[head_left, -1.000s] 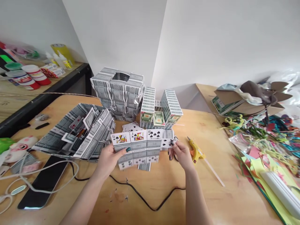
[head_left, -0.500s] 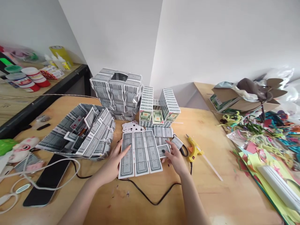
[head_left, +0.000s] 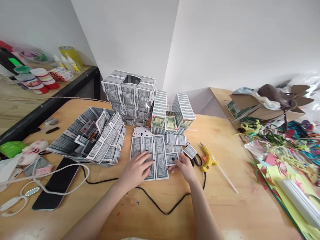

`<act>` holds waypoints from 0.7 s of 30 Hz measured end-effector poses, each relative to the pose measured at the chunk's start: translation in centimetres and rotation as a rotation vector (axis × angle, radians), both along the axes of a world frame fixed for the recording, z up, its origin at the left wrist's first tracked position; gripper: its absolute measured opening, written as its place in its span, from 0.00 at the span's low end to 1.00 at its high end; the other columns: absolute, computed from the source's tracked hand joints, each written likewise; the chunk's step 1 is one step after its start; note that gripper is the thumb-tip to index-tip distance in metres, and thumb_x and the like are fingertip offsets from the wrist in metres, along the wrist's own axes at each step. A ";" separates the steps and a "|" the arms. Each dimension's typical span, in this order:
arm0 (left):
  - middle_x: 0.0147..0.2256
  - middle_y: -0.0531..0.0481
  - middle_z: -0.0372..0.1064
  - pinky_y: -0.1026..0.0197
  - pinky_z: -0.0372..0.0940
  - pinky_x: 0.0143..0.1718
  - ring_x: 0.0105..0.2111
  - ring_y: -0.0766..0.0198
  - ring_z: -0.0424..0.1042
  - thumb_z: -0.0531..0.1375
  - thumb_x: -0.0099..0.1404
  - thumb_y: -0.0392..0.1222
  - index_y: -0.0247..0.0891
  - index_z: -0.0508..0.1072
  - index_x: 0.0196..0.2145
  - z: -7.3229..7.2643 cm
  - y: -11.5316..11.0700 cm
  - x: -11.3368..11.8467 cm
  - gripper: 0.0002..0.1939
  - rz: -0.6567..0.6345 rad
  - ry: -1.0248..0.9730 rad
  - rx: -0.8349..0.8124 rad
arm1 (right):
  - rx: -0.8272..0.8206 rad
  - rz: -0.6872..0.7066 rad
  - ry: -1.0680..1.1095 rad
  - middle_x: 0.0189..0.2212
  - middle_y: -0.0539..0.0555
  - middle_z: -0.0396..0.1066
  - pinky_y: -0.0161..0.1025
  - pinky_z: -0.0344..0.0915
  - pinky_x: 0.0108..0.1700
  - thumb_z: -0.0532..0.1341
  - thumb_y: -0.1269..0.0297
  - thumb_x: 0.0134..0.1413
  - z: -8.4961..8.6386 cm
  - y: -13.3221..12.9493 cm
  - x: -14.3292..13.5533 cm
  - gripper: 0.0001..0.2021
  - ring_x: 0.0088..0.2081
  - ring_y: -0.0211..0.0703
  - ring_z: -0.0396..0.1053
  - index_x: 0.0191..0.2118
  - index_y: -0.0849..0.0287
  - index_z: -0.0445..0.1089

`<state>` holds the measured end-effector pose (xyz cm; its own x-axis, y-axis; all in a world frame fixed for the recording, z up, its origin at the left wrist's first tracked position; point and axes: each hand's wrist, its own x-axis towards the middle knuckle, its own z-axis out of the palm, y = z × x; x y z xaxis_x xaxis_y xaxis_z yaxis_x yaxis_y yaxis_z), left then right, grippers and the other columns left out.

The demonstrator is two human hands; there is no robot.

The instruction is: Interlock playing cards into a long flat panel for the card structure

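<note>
My left hand (head_left: 134, 170) lies with fingers spread on a panel of playing cards (head_left: 160, 154), joined in face-down strips with patterned grey backs. At the panel's right edge, my right hand (head_left: 185, 167) pinches a single playing card (head_left: 171, 156), the dark-nailed thumb on top. More face-down cards (head_left: 176, 139) lie just behind that card. Several face-up cards (head_left: 142, 131) are fanned out beyond the panel. To the right of my right hand sits a small stack of cards (head_left: 190, 151), with a yellow glue gun (head_left: 208, 159) farther right.
Behind stand a box built of cards (head_left: 130, 95) and rows of card packs (head_left: 159, 106). A card-made basket (head_left: 100, 140) is at left, beside a phone (head_left: 53, 186) and white cable. A black cord (head_left: 160, 209) crosses the front. Coloured craft paper (head_left: 282, 173) lies at right.
My left hand has moved from the panel's left edge onto its middle, lying flatter. The panel has shifted slightly away from me. My right hand still pinches the single card.
</note>
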<state>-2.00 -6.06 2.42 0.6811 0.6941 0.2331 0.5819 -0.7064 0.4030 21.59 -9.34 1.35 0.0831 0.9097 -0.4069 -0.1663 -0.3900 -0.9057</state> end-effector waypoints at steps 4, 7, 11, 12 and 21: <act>0.56 0.46 0.57 0.41 0.49 0.58 0.58 0.53 0.51 0.50 0.65 0.37 0.42 0.66 0.50 -1.3 0.8 -0.1 0.17 -0.071 0.069 0.075 | -0.109 0.039 -0.107 0.20 0.50 0.72 0.37 0.69 0.21 0.59 0.62 0.44 -0.3 0.7 0.8 0.08 0.22 0.45 0.73 0.30 0.58 0.61; 0.57 0.47 0.55 0.42 0.50 0.57 0.59 0.54 0.49 0.50 0.65 0.38 0.43 0.65 0.52 -1.7 1.2 -0.5 0.17 -0.107 0.065 0.090 | -0.138 0.095 -0.200 0.16 0.49 0.70 0.36 0.68 0.19 0.57 0.62 0.45 -0.4 1.0 1.5 0.06 0.18 0.43 0.70 0.25 0.57 0.60; 0.56 0.47 0.56 0.43 0.52 0.57 0.59 0.54 0.50 0.50 0.65 0.40 0.43 0.66 0.51 -2.0 1.6 -0.9 0.16 -0.127 0.062 0.104 | -0.120 0.105 -0.197 0.15 0.48 0.69 0.35 0.67 0.19 0.57 0.61 0.45 -0.6 1.1 1.9 0.07 0.17 0.41 0.69 0.24 0.57 0.61; 0.56 0.47 0.56 0.43 0.52 0.57 0.59 0.54 0.50 0.50 0.66 0.40 0.43 0.66 0.51 -2.0 1.6 -1.0 0.16 -0.133 0.066 0.109 | -0.120 0.096 -0.192 0.14 0.48 0.69 0.35 0.67 0.19 0.57 0.61 0.45 -0.7 1.1 1.9 0.07 0.17 0.41 0.69 0.24 0.57 0.61; 0.58 0.49 0.52 0.44 0.51 0.57 0.59 0.53 0.48 0.52 0.64 0.42 0.48 0.62 0.54 -1.3 2.0 -1.2 0.19 -0.158 0.149 0.079 | -0.117 0.076 -0.201 0.14 0.49 0.69 0.35 0.67 0.18 0.59 0.59 0.43 -0.9 1.2 1.5 0.09 0.16 0.41 0.69 0.23 0.57 0.62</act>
